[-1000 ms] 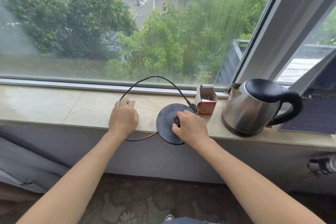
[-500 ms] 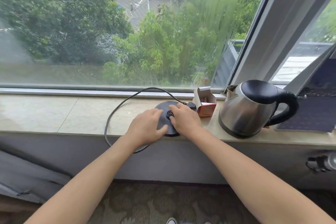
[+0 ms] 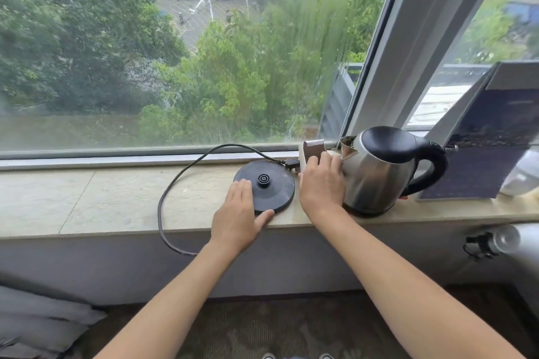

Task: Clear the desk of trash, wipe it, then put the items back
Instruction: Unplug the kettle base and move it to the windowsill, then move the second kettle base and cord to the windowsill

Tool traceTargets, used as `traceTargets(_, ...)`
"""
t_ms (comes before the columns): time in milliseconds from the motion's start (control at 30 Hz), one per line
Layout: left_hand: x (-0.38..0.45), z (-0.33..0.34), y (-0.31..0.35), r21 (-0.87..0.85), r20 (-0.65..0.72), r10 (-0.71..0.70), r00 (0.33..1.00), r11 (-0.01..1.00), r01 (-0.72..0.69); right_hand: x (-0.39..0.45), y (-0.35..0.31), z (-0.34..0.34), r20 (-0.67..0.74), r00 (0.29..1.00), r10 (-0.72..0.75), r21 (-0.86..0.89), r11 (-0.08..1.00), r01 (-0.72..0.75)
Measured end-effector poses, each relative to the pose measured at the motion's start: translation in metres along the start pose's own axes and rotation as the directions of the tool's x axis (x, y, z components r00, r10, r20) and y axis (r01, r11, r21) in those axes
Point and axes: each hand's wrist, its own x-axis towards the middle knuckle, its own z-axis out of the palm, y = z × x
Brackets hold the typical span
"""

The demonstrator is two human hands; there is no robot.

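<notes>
The black kettle base is lying flat on the stone window ledge, near its front edge, a round disc with a raised ringed connector at its centre facing up. Its black power cord is leaving the far right rim by a plug-like fitting, arcing back along the window frame, looping left and dropping over the ledge's front edge. The left hand is resting flat on the near left part of the base, fingers straight and together, thumb spread along the disc's near rim, gripping nothing.

Just right of the base, the right hand is reaching to a small opened carton standing upright against the window frame, its top flap raised; the fingers are curling onto the carton's front, though whether they are actually pinching it cannot be told, and what the carton is holding is not showing. The hand is sitting close against the stainless-steel electric kettle, which is standing upright on the ledge, off its base, with its spout pointing left toward the carton and its black handle pointing right. The black lid is sitting down on the kettle. A dark booklet is leaning beyond the handle at the right.
</notes>
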Motion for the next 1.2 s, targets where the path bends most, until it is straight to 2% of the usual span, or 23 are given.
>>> traceTargets(133,0.004,0.010,0.010,0.067,-0.017,0.017,1.000,0.998,-0.015,-0.034,0.010,-0.020,-0.149,0.987,-0.065,0.268,0.958,0.104)
traceTargets(200,-0.002,0.012,0.024,0.069,-0.114,0.102,0.988,0.993,-0.095,-0.058,0.023,-0.034,-0.184,0.982,-0.041,0.385,0.916,0.111)
traceTargets(267,-0.011,0.013,0.046,0.025,-0.216,0.229,0.949,0.973,-0.230,-0.084,0.043,-0.044,-0.185,0.983,0.012,0.461,0.884,0.076)
traceTargets(367,-0.028,0.014,0.089,-0.031,-0.239,0.384,0.892,0.915,-0.402,-0.123,0.078,-0.051,-0.172,0.982,0.078,0.478,0.878,0.014)
traceTargets(467,-0.043,0.025,0.129,-0.046,-0.165,0.497,0.852,0.859,-0.510,-0.153,0.123,-0.049,-0.181,0.968,0.173,0.421,0.903,-0.082)
traceTargets(600,-0.058,0.051,0.190,-0.049,-0.032,0.628,0.777,0.776,-0.629,-0.188,0.192,-0.053,-0.264,0.883,0.389,0.365,0.887,-0.282)
traceTargets(700,-0.069,0.076,0.244,-0.151,-0.031,0.719,0.695,0.684,-0.714,-0.218,0.242,-0.061,-0.220,0.823,0.524,0.293,0.840,-0.457)
traceTargets(800,-0.081,0.094,0.305,-0.257,-0.023,0.758,0.652,0.626,-0.736,-0.246,0.290,-0.070,-0.212,0.739,0.640,0.274,0.764,-0.583)
traceTargets(933,-0.112,0.117,0.399,-0.312,-0.031,0.837,0.547,0.512,-0.801,-0.284,0.361,-0.091,-0.200,0.630,0.750,0.261,0.661,-0.704)
traceTargets(1067,-0.150,0.148,0.482,-0.272,-0.035,0.893,0.449,0.424,-0.864,-0.323,0.426,-0.108,-0.198,0.526,0.827,0.278,0.562,-0.779)
traceTargets(1200,-0.189,0.175,0.543,-0.187,0.046,0.927,0.372,0.374,-0.909,-0.362,0.480,-0.119,-0.178,0.476,0.861,0.258,0.508,-0.822)
